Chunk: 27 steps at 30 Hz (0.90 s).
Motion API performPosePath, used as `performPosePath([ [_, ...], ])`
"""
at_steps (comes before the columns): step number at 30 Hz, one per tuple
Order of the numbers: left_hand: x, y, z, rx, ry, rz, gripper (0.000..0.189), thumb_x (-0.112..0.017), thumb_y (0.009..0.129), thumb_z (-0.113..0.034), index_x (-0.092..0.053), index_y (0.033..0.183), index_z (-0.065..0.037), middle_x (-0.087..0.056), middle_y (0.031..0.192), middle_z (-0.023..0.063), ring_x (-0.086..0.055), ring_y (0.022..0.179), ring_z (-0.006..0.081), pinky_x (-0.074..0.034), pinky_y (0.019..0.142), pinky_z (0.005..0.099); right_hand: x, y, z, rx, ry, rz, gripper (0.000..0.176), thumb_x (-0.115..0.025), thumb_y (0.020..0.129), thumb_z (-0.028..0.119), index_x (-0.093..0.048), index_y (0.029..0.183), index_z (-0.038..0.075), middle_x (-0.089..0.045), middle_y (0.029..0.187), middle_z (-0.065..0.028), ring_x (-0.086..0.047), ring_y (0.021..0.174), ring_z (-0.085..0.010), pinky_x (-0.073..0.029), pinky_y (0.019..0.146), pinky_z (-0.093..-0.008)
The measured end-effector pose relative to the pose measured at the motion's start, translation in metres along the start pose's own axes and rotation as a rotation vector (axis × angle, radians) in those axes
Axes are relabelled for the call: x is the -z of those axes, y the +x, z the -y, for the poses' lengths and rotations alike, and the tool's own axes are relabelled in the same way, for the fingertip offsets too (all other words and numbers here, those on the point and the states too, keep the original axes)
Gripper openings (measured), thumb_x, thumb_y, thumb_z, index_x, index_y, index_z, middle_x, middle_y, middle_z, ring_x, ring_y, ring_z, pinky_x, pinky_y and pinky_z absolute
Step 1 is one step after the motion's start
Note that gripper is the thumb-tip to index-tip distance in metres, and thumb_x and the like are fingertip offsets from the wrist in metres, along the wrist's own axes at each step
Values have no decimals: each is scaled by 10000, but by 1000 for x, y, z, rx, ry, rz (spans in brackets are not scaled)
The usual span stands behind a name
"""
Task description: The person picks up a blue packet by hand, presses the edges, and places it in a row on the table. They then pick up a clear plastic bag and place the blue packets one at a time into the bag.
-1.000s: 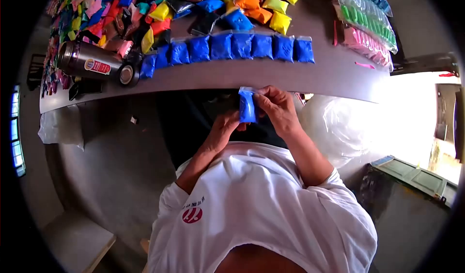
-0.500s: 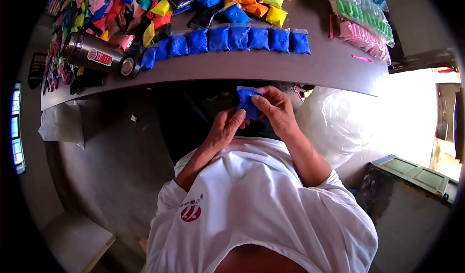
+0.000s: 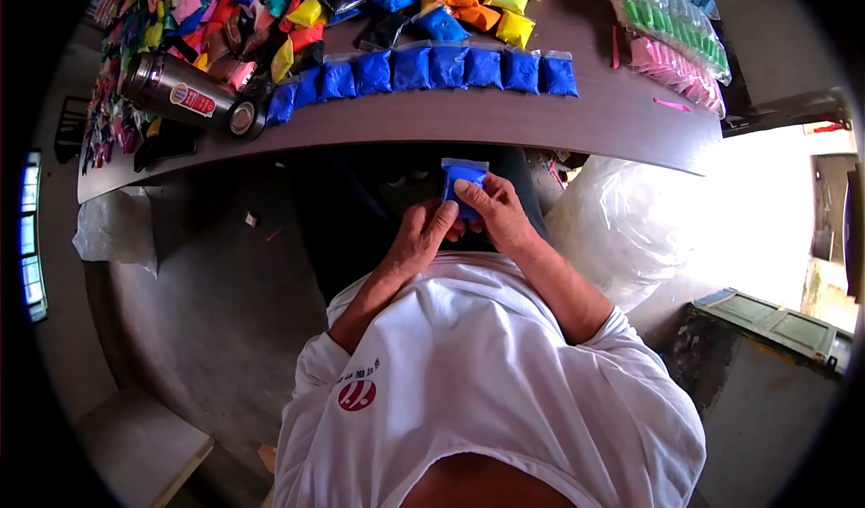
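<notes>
Left hand [image 3: 416, 237] and right hand [image 3: 497, 215] meet in front of my chest, below the near edge of the long grey-brown table [image 3: 577, 120]. Both are closed on one small clear plastic packet of blue powder [image 3: 463, 182]. From my remote seat I see the left thumb against its lower left side and the right fingers wrapped over its right edge. The packet stands roughly upright with its clear sealed strip at the top, off the table and over my lap.

On the table lies a straight row of matching blue packets [image 3: 450, 68]. Behind it is a loose heap of multicoloured packets [image 3: 270, 12]. A steel flask [image 3: 171, 93] lies on its side at the left, just beside a dark tape roll [image 3: 243, 118]. Green and pink packet stacks [image 3: 676, 39] sit at the far right.
</notes>
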State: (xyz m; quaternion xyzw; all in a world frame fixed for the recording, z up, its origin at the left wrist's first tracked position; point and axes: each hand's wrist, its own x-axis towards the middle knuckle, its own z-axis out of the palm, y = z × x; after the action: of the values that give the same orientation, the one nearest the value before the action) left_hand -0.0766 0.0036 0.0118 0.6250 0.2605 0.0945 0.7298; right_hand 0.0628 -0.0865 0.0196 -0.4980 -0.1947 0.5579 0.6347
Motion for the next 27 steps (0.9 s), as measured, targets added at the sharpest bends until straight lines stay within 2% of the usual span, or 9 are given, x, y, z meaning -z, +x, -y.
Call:
performPosePath([
  [3, -1, 0, 2, 15, 20, 47, 461, -489, 940, -451, -598, 894, -5, -599, 748, 48, -542, 676, 101, -465, 649, 242, -2, -1, -3, 14, 110, 26, 231, -594, 920, 237, -541, 854, 22, -580, 676, -44, -554, 531, -124, -469, 495, -255],
  [6, -4, 0, -1, 24, 7, 43, 457, -486, 942, -448, -594, 884, -8, -595, 744, 48, -538, 673, 103, -460, 645, 241, 1, 0, -5, 45, 90, 40, 253, -590, 922, 255, -546, 847, 18, -578, 663, -49, -558, 522, -125, -470, 479, -259],
  [13, -5, 3, -1, -2, -17, 78, 455, -494, 941, -443, -591, 878, -3, -590, 740, 43, -529, 670, 102, -454, 638, 238, 9, -2, -2, 68, -21, 62, 297, -566, 935, 302, -569, 820, 28, -596, 680, -37, -558, 530, -105, -442, 493, -229],
  [16, -6, 3, 1, 21, -21, 41, 456, -496, 940, -443, -593, 889, 1, -592, 748, 41, -524, 668, 100, -452, 638, 234, 13, -4, -5, 95, -117, 7, 316, -559, 937, 324, -590, 821, 32, -610, 695, -31, -561, 574, -86, -430, 522, -214],
  [19, -4, 4, 4, -8, 1, 62, 461, -497, 938, -448, -598, 886, -1, -592, 752, 40, -522, 674, 98, -446, 641, 235, 13, -8, -3, 88, -120, 51, 324, -563, 932, 341, -600, 846, 31, -612, 700, -29, -566, 628, -75, -432, 550, -206],
  [21, -2, 5, 5, -68, -100, 9, 471, -493, 935, -459, -603, 875, -6, -593, 754, 42, -524, 685, 101, -440, 644, 235, 7, -7, -7, 106, 89, 56, 257, -603, 916, 277, -599, 865, 25, -621, 724, -33, -577, 654, -82, -447, 559, -212],
  [22, -2, 4, 1, -34, -113, -40, 473, -491, 932, -471, -606, 862, -17, -585, 760, 41, -518, 709, 109, -429, 666, 247, 2, -8, -7, 104, 90, 54, 257, -603, 916, 277, -599, 865, 25, -621, 724, -33, -577, 654, -82, -447, 559, -212],
  [24, 1, 5, 6, -4, -130, -89, 473, -491, 932, -472, -606, 868, -18, -581, 774, 38, -511, 718, 109, -422, 678, 251, -8, -11, -5, 60, 199, -118, 185, -667, 872, 206, -607, 888, 32, -619, 757, -28, -565, 670, -89, -441, 582, -216],
  [27, 1, 3, 6, 47, -112, -146, 482, -490, 927, -486, -614, 909, -21, -575, 823, 34, -498, 753, 108, -410, 716, 266, -8, -13, -11, 106, 103, -181, 175, -711, 831, 169, -612, 868, 30, -630, 770, -30, -560, 666, -83, -456, 596, -213],
])
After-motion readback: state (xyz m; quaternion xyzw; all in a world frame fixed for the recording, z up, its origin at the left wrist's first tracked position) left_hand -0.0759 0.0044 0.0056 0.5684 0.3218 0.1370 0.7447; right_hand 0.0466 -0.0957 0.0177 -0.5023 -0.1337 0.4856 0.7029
